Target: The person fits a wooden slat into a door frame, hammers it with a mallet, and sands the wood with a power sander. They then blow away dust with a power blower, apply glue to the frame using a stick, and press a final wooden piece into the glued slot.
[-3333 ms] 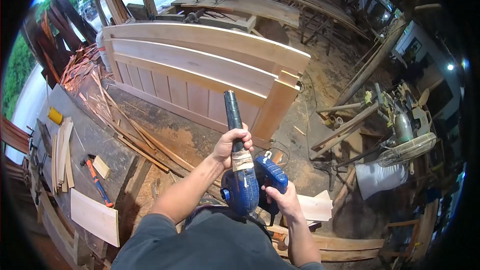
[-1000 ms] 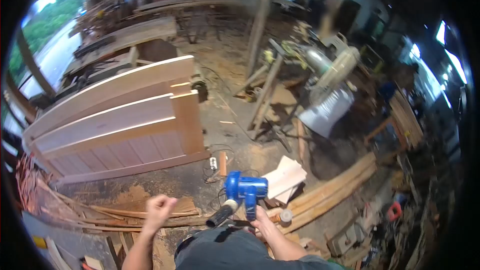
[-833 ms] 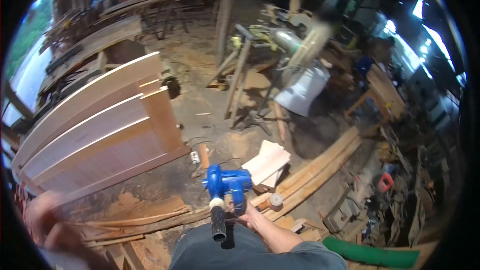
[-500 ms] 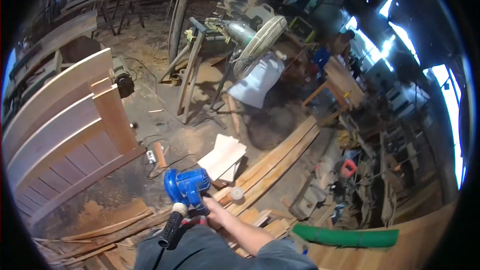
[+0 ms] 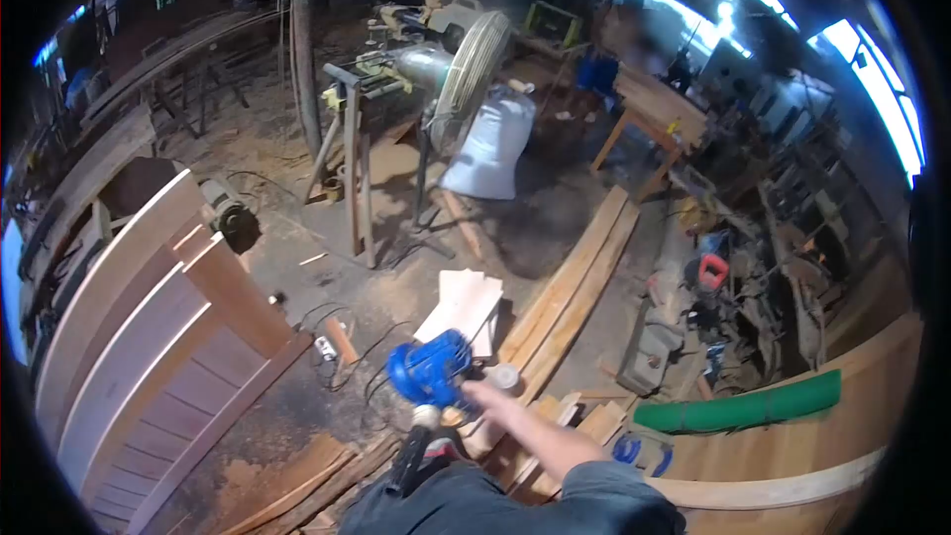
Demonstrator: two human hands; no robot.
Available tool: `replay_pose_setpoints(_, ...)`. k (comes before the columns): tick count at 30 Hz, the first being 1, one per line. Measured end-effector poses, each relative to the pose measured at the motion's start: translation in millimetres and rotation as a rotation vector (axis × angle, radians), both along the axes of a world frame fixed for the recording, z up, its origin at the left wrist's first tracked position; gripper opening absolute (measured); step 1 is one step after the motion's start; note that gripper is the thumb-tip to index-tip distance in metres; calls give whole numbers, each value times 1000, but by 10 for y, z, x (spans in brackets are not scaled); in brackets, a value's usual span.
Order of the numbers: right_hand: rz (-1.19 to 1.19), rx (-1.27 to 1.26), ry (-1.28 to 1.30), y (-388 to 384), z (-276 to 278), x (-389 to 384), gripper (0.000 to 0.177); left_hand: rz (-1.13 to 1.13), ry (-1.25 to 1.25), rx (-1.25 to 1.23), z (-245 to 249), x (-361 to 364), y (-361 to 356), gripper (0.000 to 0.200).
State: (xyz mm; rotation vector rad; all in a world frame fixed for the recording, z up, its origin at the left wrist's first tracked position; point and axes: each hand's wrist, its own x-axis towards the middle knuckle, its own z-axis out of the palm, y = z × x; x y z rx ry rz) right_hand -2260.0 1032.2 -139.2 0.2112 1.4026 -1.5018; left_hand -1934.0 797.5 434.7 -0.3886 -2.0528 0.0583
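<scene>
My right hand (image 5: pixel 493 404) is closed on a blue electric blower (image 5: pixel 434 367), low in the middle of the head view. The blower's black nozzle (image 5: pixel 406 458) points back toward my body, beside my dark shirt. Past the blower lie several pale flat boards (image 5: pixel 462 305) in a small stack. Near my hand a clear round cup or lid (image 5: pixel 506 376), hard to make out, rests among the timber. My left hand does not show.
A panelled wooden door (image 5: pixel 188 386) stands at the left. Long planks (image 5: pixel 570 287) run along the floor. Farther off are a pedestal fan (image 5: pixel 474 79), a white sack (image 5: pixel 492 149) and a blurred person (image 5: pixel 626 30) by a wooden table (image 5: pixel 659 109). A green roll (image 5: pixel 738 403) lies at the right.
The view has swung and tilted. My right hand and the blower now appear farther right and slightly lower. Two blue rings have come into view below the green roll.
</scene>
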Motion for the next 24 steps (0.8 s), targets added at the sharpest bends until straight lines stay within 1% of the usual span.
replay_pose_setpoints(1, 32, 92, 97, 35, -247, -298, 57, 8, -28, 77, -163, 40, 26, 36)
replay_pose_setpoints(2, 14, 179, 389, 40, -66, -506, 72, 12, -85, 189, -403, 88, 84, 37)
replay_pose_setpoints(3, -10, 279, 668, 81, 284, -616, 87, 20, -186, 350, -727, 108, 146, 39)
replay_pose_setpoints(4, -31, 432, 748, 126, 641, -691, 89, 46, -338, 543, -1118, 99, 215, 40)
replay_pose_setpoints(5, -42, 588, 824, 146, 1031, -782, 91, 115, -581, 803, -1630, 126, 279, 41)
replay_pose_setpoints(6, -32, 675, 836, 208, 1079, -955, 92, 193, -823, 1059, -2227, 199, 370, 42)
replay_pose_setpoints(7, -18, 763, 855, 310, 1090, -1128, 93, 294, -1033, 1298, -3154, 349, 336, 51)
replay_pose_setpoints(8, 16, 730, 888, 441, 1101, -1277, 87, 200, -1321, 1606, -3442, 404, 346, 59)
replay_pose_setpoints(9, 49, 695, 920, 567, 1096, -1415, 81, 224, -1458, 1543, -4197, 709, 297, 61)
replay_pose_setpoints(10, 95, 416, 683, 704, 1066, -1534, 68, 215, -1572, 1649, -4321, 818, 315, 57)
replay_pose_setpoints(11, 144, 146, 444, 879, 970, -1653, 54, 226, -1633, 1811, -4241, 896, 311, 53)
replay_pose_setpoints(12, 125, 93, 210, 1123, 523, -1776, 40, 258, -1654, 1941, -4183, 949, 321, 49)
replay_pose_setpoints(13, 113, 42, -32, 1181, 134, -1869, 27, 315, -1647, 2007, -4117, 998, 303, 45)
replay_pose_setpoints(14, 82, 5, -51, 1118, 386, -1672, 23, 394, -1558, 1863, -4131, 1040, 275, 40)
replay_pose_setpoints(15, 43, -33, -73, 1118, 524, -1470, 19, 484, -1475, 1712, -4143, 1079, 244, 35)
replay_pose_setpoints(16, 23, -76, -66, 1009, 434, -1378, 20, 547, -1394, 1554, -4201, 1078, 212, 30)
replay_pose_setpoints(17, -8, -117, -58, 997, 367, -1213, 20, 551, -1124, 1504, -4292, 1043, 197, 25)
replay_pose_setpoints(18, -80, -81, -16, 1013, -24, -1181, 24, 537, -868, 1435, -4414, 998, 167, 21)
replay_pose_setpoints(19, -117, 70, 83, 984, -244, -1123, 30, 512, -618, 1361, -4513, 929, 139, 17)
replay_pose_setpoints(20, -171, 242, 361, 723, -129, -920, 41, 461, -613, 1528, -4542, 853, 61, 19)
replay_pose_setpoints(21, -296, 428, 301, 635, 56, -695, 57, 411, -608, 1693, -4557, 799, -75, 21)
replay_pose_setpoints(22, -285, 493, 461, 703, -1120, -722, 72, 363, -599, 1861, -4504, 707, -167, 24)
replay_pose_setpoints(23, -138, 690, 500, 601, -1068, -522, 79, 373, -570, 1869, -4408, 576, -232, 21)
replay_pose_setpoints(24, -115, 709, 457, 471, -1016, -292, 78, 383, -539, 1877, -4306, 426, -312, 18)
